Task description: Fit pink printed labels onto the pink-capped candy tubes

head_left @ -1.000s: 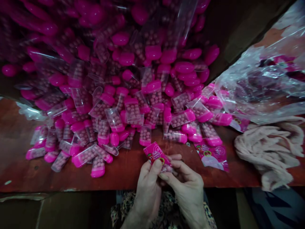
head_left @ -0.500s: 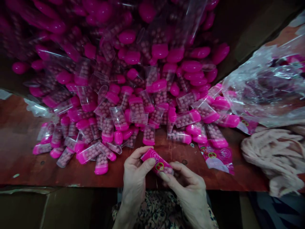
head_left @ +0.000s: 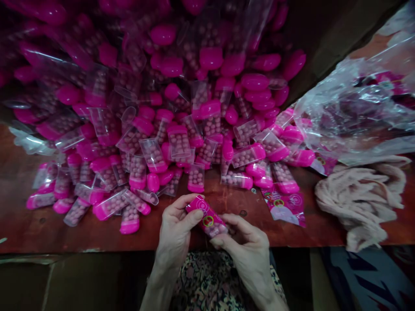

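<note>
Moved: your left-hand grip (head_left: 175, 231) has risen and slid left since the earlier view, drawing away from your right-hand grip (head_left: 244, 246).
Grip: both closed on the printed pink packet (head_left: 206, 217), pinching it between thumbs and fingers.
Packet: held over the front of the worktop (head_left: 19, 216), tilted down to your right, pink balls (head_left: 212, 229) showing at its lower end.
Nearby: pink-capped clear tubes (head_left: 196, 183) lie heaped just ahead; a printed wrapper (head_left: 283, 207) lies to the right, near a crumpled plastic bag (head_left: 353, 116) and pale pink cloth (head_left: 359, 203).
Handling: keep both thumbs flat on the packet to hold it steady.
</note>
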`<state>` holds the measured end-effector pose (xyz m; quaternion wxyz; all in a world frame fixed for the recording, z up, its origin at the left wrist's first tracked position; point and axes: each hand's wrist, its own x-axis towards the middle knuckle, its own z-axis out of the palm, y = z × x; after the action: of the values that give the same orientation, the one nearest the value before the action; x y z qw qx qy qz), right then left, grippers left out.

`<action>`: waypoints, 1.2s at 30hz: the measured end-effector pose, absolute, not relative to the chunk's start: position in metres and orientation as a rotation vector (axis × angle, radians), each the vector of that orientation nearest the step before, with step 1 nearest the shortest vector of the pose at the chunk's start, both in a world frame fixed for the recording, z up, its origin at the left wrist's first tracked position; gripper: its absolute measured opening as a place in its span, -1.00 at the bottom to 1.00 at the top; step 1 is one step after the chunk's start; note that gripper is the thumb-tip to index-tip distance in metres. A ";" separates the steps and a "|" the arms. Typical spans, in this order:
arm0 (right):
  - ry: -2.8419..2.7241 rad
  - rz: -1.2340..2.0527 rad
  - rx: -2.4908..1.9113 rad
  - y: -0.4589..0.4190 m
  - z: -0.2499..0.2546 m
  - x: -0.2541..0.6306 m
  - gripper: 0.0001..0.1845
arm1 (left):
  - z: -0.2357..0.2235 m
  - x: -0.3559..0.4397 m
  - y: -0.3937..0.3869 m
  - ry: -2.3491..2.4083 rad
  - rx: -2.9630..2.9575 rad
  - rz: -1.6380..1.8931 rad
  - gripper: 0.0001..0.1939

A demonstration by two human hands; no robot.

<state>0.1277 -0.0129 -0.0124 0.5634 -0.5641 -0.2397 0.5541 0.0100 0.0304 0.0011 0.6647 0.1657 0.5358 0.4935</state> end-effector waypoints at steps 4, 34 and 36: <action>-0.606 1.262 -1.350 -0.012 -0.016 0.128 -0.72 | -0.002 0.010 0.030 1.201 0.381 1.118 -0.73; -1.022 1.056 -1.395 -0.013 -0.001 0.144 -0.80 | -0.003 0.006 0.034 1.285 0.381 1.315 -0.79; -0.990 1.028 -1.446 -0.014 -0.004 0.147 -0.78 | -0.002 0.007 0.036 1.270 0.369 1.312 -0.78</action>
<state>0.1472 -0.0135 -0.0037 0.5269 -0.6049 -0.4141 0.4302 0.0067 0.0356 -0.0025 0.5967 0.1590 0.5472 0.5650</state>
